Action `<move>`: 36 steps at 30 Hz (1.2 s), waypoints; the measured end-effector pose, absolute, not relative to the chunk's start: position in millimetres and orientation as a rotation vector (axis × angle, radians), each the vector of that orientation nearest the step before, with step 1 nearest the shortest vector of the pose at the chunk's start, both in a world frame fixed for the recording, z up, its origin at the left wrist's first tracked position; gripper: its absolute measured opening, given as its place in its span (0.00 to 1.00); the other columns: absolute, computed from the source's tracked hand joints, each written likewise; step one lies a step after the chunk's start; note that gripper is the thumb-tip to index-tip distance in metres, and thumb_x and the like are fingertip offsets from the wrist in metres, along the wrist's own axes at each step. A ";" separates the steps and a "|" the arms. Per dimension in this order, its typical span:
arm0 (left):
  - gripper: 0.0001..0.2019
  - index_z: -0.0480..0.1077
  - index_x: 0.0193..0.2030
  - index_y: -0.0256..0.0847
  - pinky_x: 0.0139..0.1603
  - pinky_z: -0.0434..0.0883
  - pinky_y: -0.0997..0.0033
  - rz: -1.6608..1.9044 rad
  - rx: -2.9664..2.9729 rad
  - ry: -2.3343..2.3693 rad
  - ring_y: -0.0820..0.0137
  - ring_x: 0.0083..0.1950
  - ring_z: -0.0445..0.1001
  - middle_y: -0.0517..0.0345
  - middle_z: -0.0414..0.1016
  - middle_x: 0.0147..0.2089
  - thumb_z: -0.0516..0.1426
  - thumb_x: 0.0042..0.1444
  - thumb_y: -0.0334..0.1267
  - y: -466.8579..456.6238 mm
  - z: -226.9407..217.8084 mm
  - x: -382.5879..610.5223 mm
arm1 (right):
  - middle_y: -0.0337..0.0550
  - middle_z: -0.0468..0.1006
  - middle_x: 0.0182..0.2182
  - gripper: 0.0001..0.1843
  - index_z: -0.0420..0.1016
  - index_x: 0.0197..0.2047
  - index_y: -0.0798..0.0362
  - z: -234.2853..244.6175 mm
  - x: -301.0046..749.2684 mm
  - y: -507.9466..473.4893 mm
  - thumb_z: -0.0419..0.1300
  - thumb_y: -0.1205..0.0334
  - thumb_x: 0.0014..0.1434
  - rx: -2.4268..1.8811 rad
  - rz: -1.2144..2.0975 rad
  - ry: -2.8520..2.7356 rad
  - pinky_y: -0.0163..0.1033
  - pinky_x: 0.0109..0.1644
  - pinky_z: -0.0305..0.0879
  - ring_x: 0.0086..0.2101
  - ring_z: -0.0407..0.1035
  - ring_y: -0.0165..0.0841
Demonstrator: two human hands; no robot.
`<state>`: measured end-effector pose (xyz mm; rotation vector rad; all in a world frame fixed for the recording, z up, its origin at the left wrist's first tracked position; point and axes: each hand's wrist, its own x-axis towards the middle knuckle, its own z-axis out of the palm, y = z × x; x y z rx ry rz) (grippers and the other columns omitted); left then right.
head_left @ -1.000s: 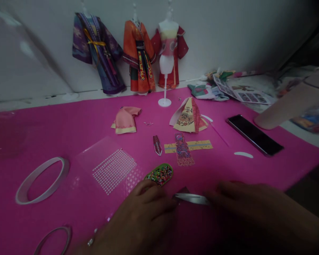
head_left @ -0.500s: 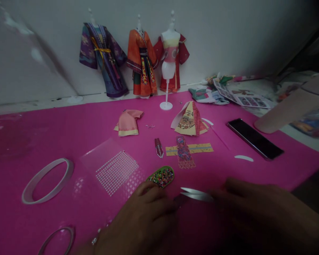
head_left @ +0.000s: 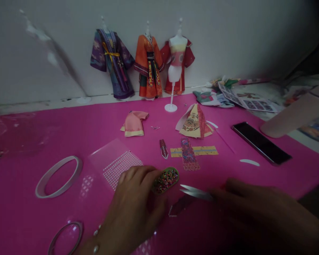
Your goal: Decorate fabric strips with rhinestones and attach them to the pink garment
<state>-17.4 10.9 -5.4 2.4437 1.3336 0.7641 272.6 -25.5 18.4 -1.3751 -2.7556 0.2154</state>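
Note:
My right hand [head_left: 255, 209] grips a pair of scissors [head_left: 198, 193], their parted blades pointing left. Below the blades lies a dark strip [head_left: 182, 206] with a pointed end edged in tiny pale beads or gems. My left hand [head_left: 135, 205] hovers or rests beside a small green tray [head_left: 178, 173] of multicoloured beads [head_left: 167, 180]. Its thumb stands apart from the bent fingers, and no held thing shows. That hand partly covers a clear sheet [head_left: 110, 150] with rows of stick-on gems [head_left: 119, 166]. A similar gem-edged dark red piece [head_left: 163, 148] lies beyond the tray.
Tape rings [head_left: 78, 177] lie at left on the pink table. Farther back are a small pink garment [head_left: 133, 124], a patterned skirt [head_left: 194, 122] and crossed fabric strips [head_left: 188, 153]. A phone [head_left: 260, 141] lies right; dressed mannequins [head_left: 113, 63] stand along the wall.
My left hand has drawn back leftward from the dark strip, uncovering its pointed end, and now covers part of the gem sheet. The scissors stay about where they were. The view has shifted slightly.

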 end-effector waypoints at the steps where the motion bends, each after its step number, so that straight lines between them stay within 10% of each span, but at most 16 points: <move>1: 0.20 0.65 0.54 0.43 0.49 0.67 0.49 0.735 2.434 1.356 0.56 0.50 0.69 0.51 0.73 0.50 0.59 0.53 0.30 11.2 -6.2 -16.7 | 0.36 0.74 0.31 0.23 0.68 0.54 0.43 18.6 271.5 -25.0 0.52 0.70 0.57 -1.366 0.187 -2.755 0.36 0.23 0.57 0.22 0.72 0.30; 36: 0.24 0.61 0.58 0.51 0.50 0.70 0.59 0.897 2.225 1.281 0.65 0.49 0.71 0.57 0.72 0.50 0.58 0.58 0.25 5.1 -24.7 -14.7 | 0.36 0.68 0.27 0.23 0.70 0.49 0.44 24.4 235.2 4.0 0.51 0.75 0.55 -1.300 0.010 -2.918 0.41 0.25 0.41 0.21 0.66 0.33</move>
